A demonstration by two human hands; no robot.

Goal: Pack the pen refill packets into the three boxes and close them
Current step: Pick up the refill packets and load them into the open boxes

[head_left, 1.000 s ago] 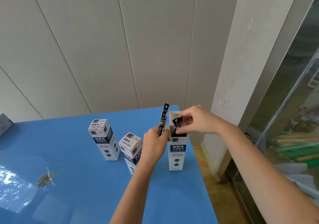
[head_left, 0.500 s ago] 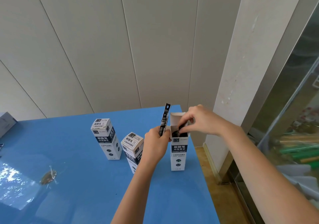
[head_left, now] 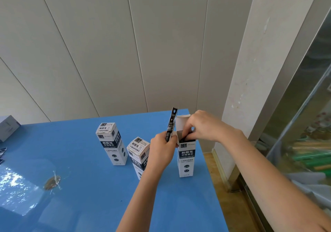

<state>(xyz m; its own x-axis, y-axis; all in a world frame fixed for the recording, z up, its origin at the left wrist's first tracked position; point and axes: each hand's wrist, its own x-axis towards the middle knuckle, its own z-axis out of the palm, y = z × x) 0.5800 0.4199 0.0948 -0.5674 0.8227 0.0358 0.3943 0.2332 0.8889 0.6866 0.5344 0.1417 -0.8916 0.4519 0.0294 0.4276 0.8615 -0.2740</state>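
Two hands work above the counter (head_left: 89, 205): the left hand (head_left: 162, 149) grips an upright packet (head_left: 171, 124) beside the open box (head_left: 186, 158); the right hand (head_left: 200, 126) pinches a dark packet (head_left: 184, 139) into its mouth, flap (head_left: 181, 122) raised. Next, seemingly, the upright packet must slip past that flap. Leftward stand a near closed box (head_left: 138, 153) and a far closed box (head_left: 112, 142).
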